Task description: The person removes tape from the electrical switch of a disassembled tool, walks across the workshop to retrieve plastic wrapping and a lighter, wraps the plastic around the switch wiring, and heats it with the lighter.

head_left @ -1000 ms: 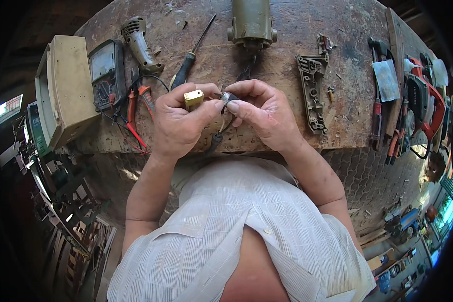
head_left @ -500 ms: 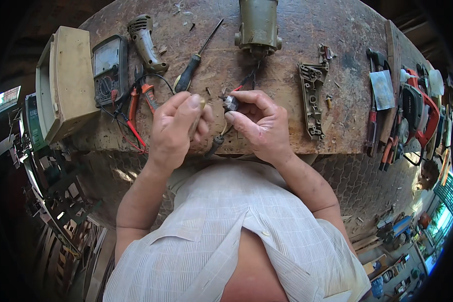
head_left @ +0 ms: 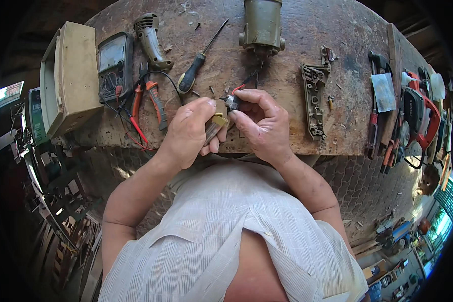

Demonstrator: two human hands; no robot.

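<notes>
My left hand [head_left: 186,133] is closed around a small tool with a flat brass-coloured end and a greyish body [head_left: 218,121]. Thumb and fingers of my right hand [head_left: 267,118] pinch a small black and silver electrical part [head_left: 231,102], from which a red wire rises. The brass end sits just beside this part; whether they touch I cannot tell. Beyond my hands stands an olive-green cylindrical motor housing [head_left: 262,27], with dark wires trailing from its near end. A screwdriver [head_left: 191,75] with a black and yellow handle lies to the left.
On the left are a box [head_left: 80,75], a multimeter [head_left: 115,68] with leads, orange-handled pliers [head_left: 156,103] and a grey tool handle shell [head_left: 153,43]. To the right lie an open housing half [head_left: 314,103], a paper packet [head_left: 383,90] and a red power tool [head_left: 429,116].
My left hand has moved right and turned, bringing the brass end up beside the electrical part. My right hand keeps its pinch almost in place. The view has shifted slightly.
</notes>
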